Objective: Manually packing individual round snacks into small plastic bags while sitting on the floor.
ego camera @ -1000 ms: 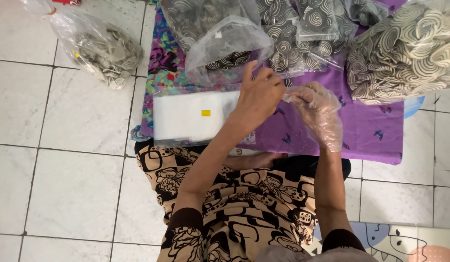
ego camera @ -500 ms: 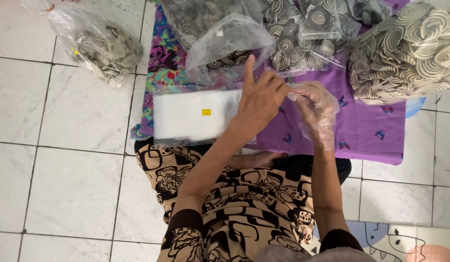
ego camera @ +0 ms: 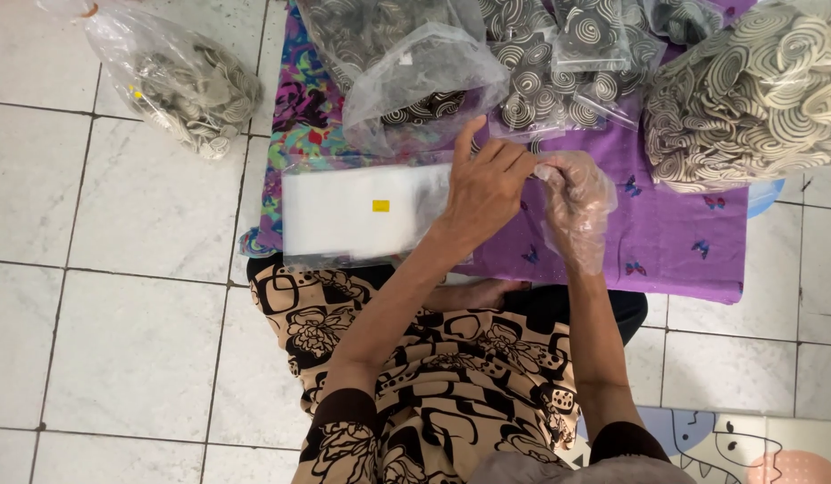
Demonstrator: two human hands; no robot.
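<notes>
My bare left hand pinches the fingertips of a thin clear plastic glove that covers my right hand. The right hand's fingers are curled inside the loose, wrinkled glove, and the two hands meet over a purple cloth. Just left of my left hand lies a flat stack of clear plastic bags with a small yellow sticker on it. I sit on the floor in patterned brown clothes.
A large clear bag of spiral-patterned round chips stands at the back right, an open bag and small filled packets at the back middle. Another knotted bag of pale chips lies on the white tiled floor at the left.
My right hand has drawn in and curled its fingers inside the glove, which hangs looser. My left hand has kept its pinch on the glove's fingertips and lowered its raised forefinger slightly.
</notes>
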